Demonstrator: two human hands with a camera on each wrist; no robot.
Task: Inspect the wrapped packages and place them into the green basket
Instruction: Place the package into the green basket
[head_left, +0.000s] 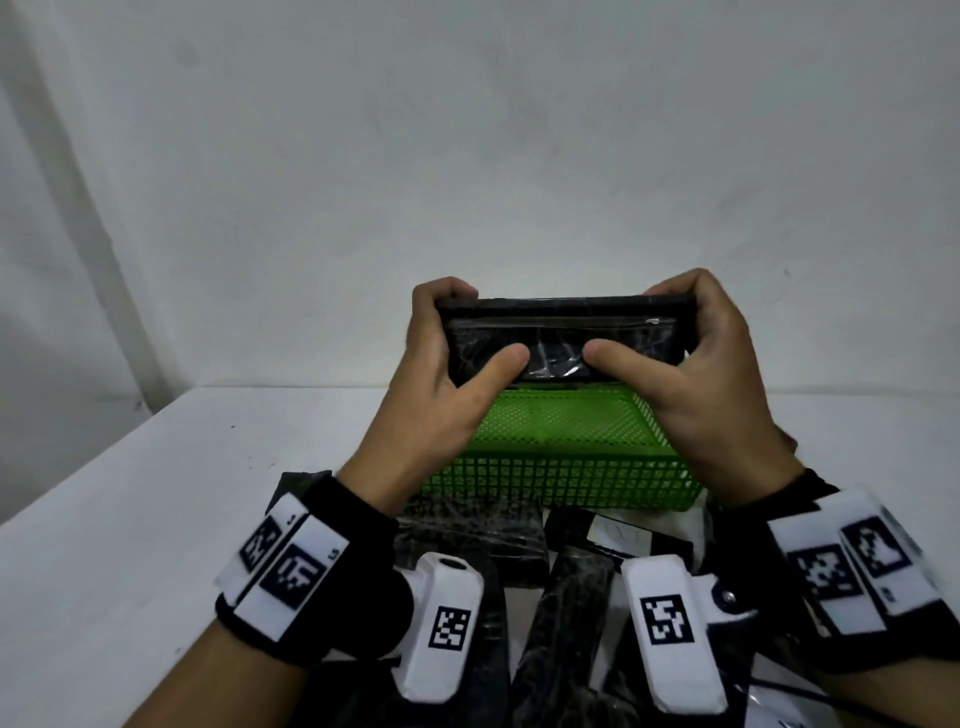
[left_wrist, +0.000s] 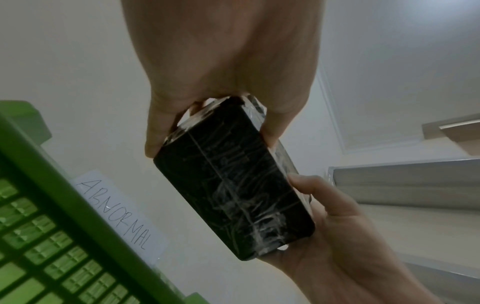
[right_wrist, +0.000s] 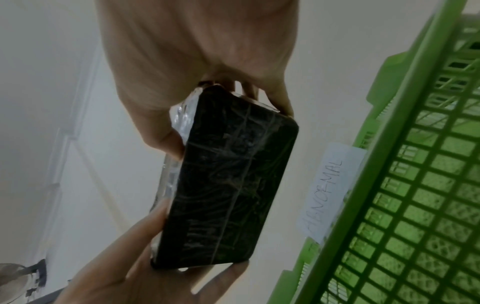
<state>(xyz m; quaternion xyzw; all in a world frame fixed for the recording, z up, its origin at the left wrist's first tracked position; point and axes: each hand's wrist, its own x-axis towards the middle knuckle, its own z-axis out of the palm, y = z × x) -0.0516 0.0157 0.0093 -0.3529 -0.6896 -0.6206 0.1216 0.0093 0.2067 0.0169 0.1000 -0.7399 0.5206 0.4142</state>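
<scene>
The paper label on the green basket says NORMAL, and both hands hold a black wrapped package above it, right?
Not quite. The label reads ABNORMAL, as the left wrist view shows. The rest holds: the left hand and the right hand both grip the black wrapped package above the green basket.

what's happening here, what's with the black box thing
A person holds a black package wrapped in clear film up in both hands, the left hand and right hand gripping its two ends, thumbs on the near face. It is lifted above the green basket, not in it. A paper label reading ABNORMAL sits by the basket. More wrapped packages lie on the table nearer the person.
</scene>
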